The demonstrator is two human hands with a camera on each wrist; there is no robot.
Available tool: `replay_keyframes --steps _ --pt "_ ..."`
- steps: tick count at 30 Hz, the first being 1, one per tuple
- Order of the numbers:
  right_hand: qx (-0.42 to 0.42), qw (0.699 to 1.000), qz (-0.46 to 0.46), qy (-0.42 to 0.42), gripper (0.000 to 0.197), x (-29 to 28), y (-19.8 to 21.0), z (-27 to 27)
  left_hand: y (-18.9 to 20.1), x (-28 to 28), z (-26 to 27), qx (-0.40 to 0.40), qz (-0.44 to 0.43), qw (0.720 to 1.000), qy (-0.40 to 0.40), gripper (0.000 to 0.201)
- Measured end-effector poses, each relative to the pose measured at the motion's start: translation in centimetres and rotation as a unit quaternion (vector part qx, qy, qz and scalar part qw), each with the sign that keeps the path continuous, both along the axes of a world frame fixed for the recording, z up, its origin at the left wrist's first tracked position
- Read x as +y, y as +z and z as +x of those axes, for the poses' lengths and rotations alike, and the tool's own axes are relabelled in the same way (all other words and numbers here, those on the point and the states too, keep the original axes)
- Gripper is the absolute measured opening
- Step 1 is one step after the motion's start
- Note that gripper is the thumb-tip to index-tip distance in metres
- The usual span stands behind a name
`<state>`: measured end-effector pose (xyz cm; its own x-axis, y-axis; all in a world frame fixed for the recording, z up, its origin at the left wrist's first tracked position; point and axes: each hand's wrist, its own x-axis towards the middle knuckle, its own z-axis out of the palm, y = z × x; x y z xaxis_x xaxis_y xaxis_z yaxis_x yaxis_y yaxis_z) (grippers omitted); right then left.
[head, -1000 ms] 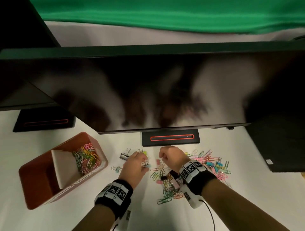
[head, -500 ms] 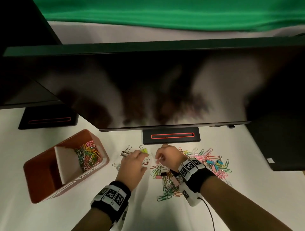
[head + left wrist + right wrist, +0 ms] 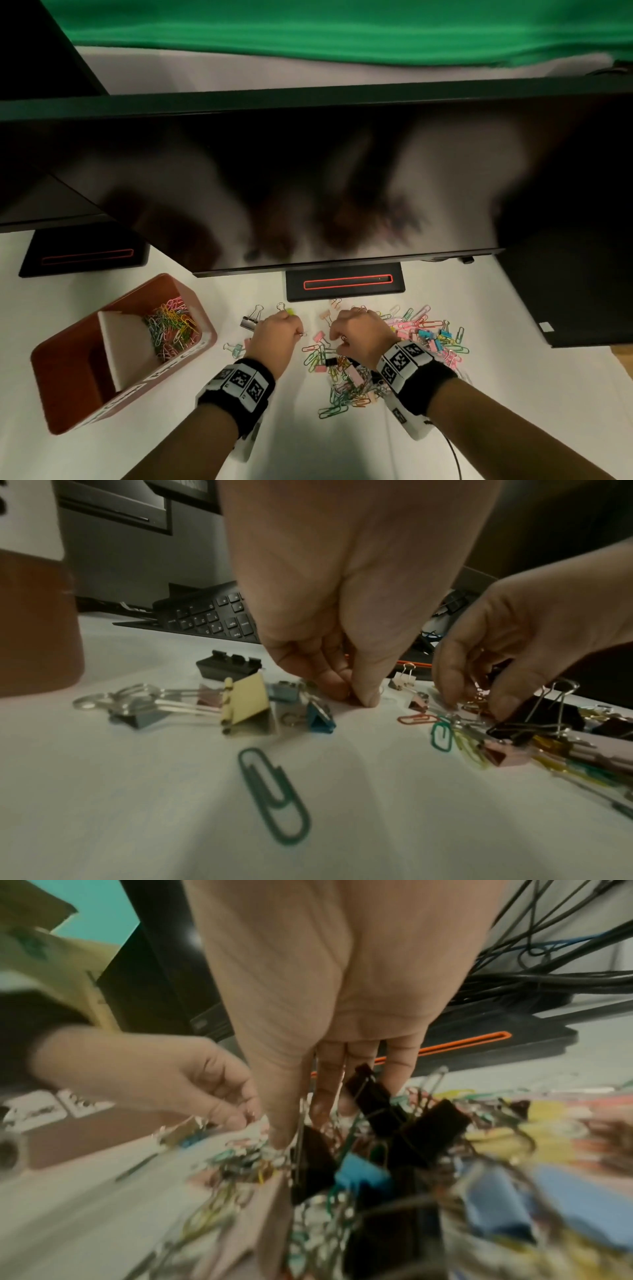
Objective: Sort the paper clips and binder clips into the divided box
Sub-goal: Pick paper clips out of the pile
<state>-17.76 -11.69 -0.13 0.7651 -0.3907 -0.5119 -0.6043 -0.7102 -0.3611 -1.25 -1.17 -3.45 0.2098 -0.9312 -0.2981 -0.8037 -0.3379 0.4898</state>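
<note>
The brown divided box (image 3: 68, 380) stands at the left, with coloured paper clips (image 3: 171, 325) in its far compartment behind a white divider (image 3: 126, 349). My left hand (image 3: 296, 329) is down on the white table among loose binder clips (image 3: 246, 702), thumb and fingers pinched on a small clip (image 3: 356, 699); its kind is hard to tell. To its right, my right hand (image 3: 337, 337) reaches into the mixed pile of paper and binder clips (image 3: 356, 380), its curled fingers pinching copper-coloured paper clips (image 3: 479, 700). A green paper clip (image 3: 274, 794) lies alone nearer me.
A large dark monitor (image 3: 308, 188) overhangs the table just beyond the hands, its stand base (image 3: 346, 282) right behind the clips. A second base (image 3: 85, 257) sits far left, a black case (image 3: 565, 291) at the right, and a keyboard (image 3: 212, 620) under the monitor.
Both hands stay over nearly the same spots while their fingers work at the clips. The head view has shifted slightly. The box has not moved.
</note>
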Motion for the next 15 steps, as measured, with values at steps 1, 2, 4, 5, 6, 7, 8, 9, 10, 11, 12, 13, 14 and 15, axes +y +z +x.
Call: replay_keyframes --steps 1,2,4,5,6,7,8,9,10,11,12,13,14,15 --pt "0.010 1.000 -0.009 0.007 0.026 0.2 -0.1 0.1 0.0 -0.1 0.0 -0.007 0.012 1.000 -0.009 0.009" --pt "0.017 1.000 -0.018 0.012 0.024 0.4 -0.2 0.2 0.0 -0.2 -0.1 -0.014 0.022 0.999 -0.020 0.010" --pt "0.034 0.999 -0.033 0.024 0.021 0.6 -0.1 0.5 0.1 -0.3 -0.2 -0.028 0.035 0.998 -0.040 0.010" --pt "0.044 0.998 -0.036 0.030 0.019 0.7 0.0 0.7 0.2 -0.3 -0.2 -0.034 0.038 0.997 -0.050 0.011" --pt "0.054 0.997 -0.038 0.036 0.017 0.7 0.0 0.8 0.3 -0.3 -0.2 -0.038 0.040 0.997 -0.059 0.011" --pt "0.061 0.996 -0.042 0.040 0.017 0.8 0.0 0.9 0.4 -0.2 -0.3 -0.039 0.042 0.996 -0.067 0.012" --pt "0.064 0.996 -0.048 0.045 0.017 0.8 0.0 0.9 0.6 -0.2 -0.4 -0.036 0.045 0.996 -0.073 0.013" --pt "0.065 0.995 -0.054 0.052 0.018 0.8 0.0 1.0 0.8 -0.1 -0.5 -0.025 0.045 0.996 -0.074 0.013" --pt "0.063 0.995 -0.057 0.061 0.020 0.8 0.1 1.0 0.9 0.0 -0.5 -0.012 0.041 0.996 -0.073 0.013" --pt "0.056 0.995 -0.054 0.065 0.021 0.8 0.2 1.0 1.0 0.1 -0.5 0.000 0.035 0.997 -0.069 0.014" --pt "0.040 0.997 -0.040 0.059 0.021 0.7 0.4 1.0 1.0 0.4 -0.5 0.013 0.030 0.998 -0.060 0.017" --pt "0.012 0.999 -0.013 0.036 0.021 0.6 0.7 0.9 1.0 0.7 -0.5 0.027 0.021 0.998 -0.049 0.019" --pt "-0.025 1.000 0.019 -0.002 0.019 0.3 1.0 0.7 1.0 1.0 -0.5 0.042 0.008 0.998 -0.036 0.019" --pt "-0.063 0.996 0.047 -0.045 0.015 -0.1 1.2 0.5 1.0 1.3 -0.5 0.054 -0.004 0.998 -0.022 0.017"
